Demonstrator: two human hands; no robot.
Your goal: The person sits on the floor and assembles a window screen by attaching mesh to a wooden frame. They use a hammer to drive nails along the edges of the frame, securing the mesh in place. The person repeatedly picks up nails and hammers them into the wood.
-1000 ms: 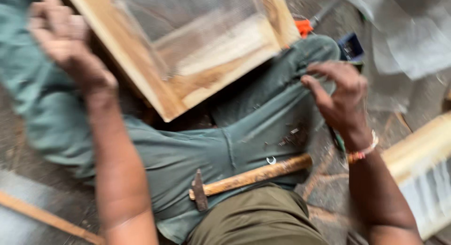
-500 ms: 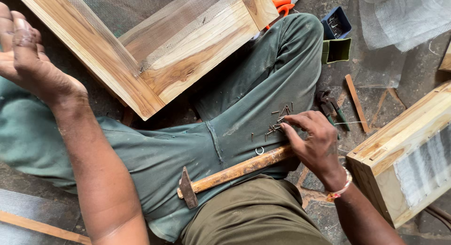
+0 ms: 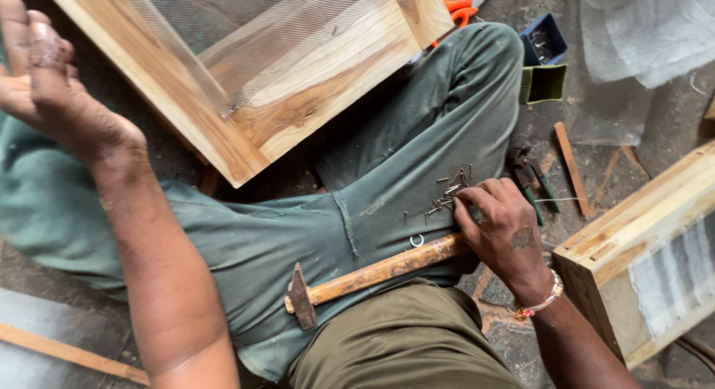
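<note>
While the left hand (image 3: 56,98) is hovering open-palmed and empty, the right hand (image 3: 503,229) is pinching small steel nails (image 3: 447,195) scattered on the green-trousered thigh (image 3: 387,188) — just above a wooden-handled hammer (image 3: 357,277).

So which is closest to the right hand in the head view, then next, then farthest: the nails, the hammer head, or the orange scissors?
From the right hand:
1. Nails: on the thigh, at its fingertips.
2. Hammer head: on the lap, off toward the left arm.
3. Orange scissors: on the ground beyond the knee, near the top edge.
</note>
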